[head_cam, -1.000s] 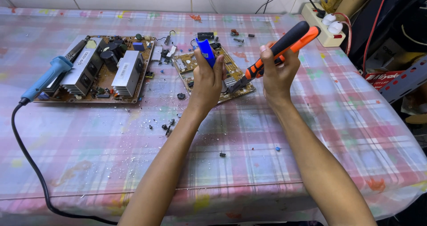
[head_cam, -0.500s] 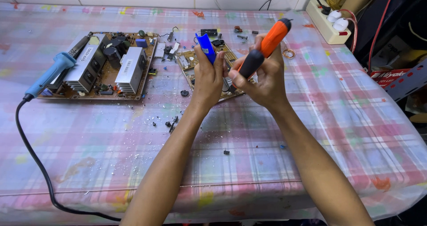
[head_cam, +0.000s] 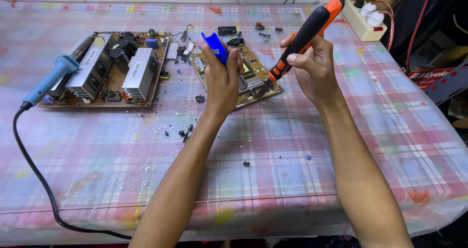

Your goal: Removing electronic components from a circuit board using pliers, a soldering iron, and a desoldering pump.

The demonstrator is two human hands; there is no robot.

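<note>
Screwdriver [head_cam: 303,38], orange and black, sits in the right hand [head_cam: 314,67], fingers wrapped round the lower handle. It's tilted, handle end up and to the right, tip down-left, ending at the edge of the small circuit board [head_cam: 248,75]. Whether the tip actually touches the board can't be told.

Left to right:
- Soldering iron [head_cam: 48,82], blue handle, lies at the far left, its tip end resting on the large circuit board [head_cam: 109,70]. Black cord [head_cam: 34,170] runs from it toward the near table edge.
- Large board lies flat, carrying two silver heat sinks and dark capacitors.
- Loose dark bits and debris [head_cam: 187,130] are scattered on the cloth between the two boards and nearer the front edge.
- Left hand [head_cam: 223,79] is raised over the small board, closed on a blue plastic part [head_cam: 215,44] that sticks out above the thumb. It hides part of the board.
- Right hand is just right of the left one, the two hands near but apart, with the screwdriver shaft crossing the gap.
- A few small black parts [head_cam: 227,30] lie behind the small board.
- White power strip [head_cam: 363,19] with white plugs is at the far right corner.

Surface: table [head_cam: 341,170] under a faded pink, blue and green plaid cloth with a clear plastic cover. White tiled wall behind. Red cables and dark clutter sit off the right side.
</note>
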